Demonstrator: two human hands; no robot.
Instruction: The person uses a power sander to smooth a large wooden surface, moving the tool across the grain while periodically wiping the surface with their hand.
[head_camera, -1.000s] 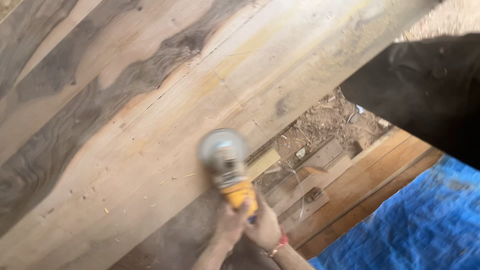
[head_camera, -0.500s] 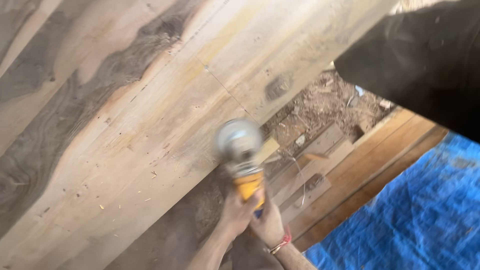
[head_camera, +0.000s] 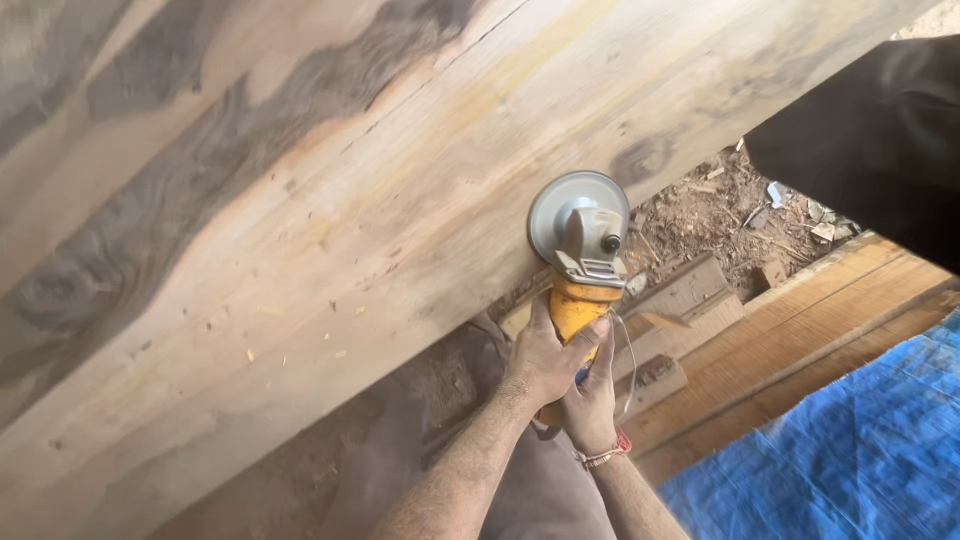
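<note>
**Grinder at the edge of the slab**

The grinder (head_camera: 580, 262) sits with its round disc flat on the near edge of the big wooden slab (head_camera: 300, 230), just where the pale wood ends and the littered ground begins. Its long axis runs from the yellow body near the person up to the grey head, disc end pointing away from them and slightly left.

Both hands wrap the yellow body: the left hand (head_camera: 540, 358) closed round it from the left, the right hand (head_camera: 592, 405) clasped beneath, fingers curled over the handle. A cord trails off to the right.

To my eye, good work here means keeping the disc level so it does not dig at the edge, with light, even pressure.

Beyond lie wood scraps (head_camera: 700, 215), stacked planks (head_camera: 790, 350) and a blue tarp (head_camera: 850, 450).
</note>
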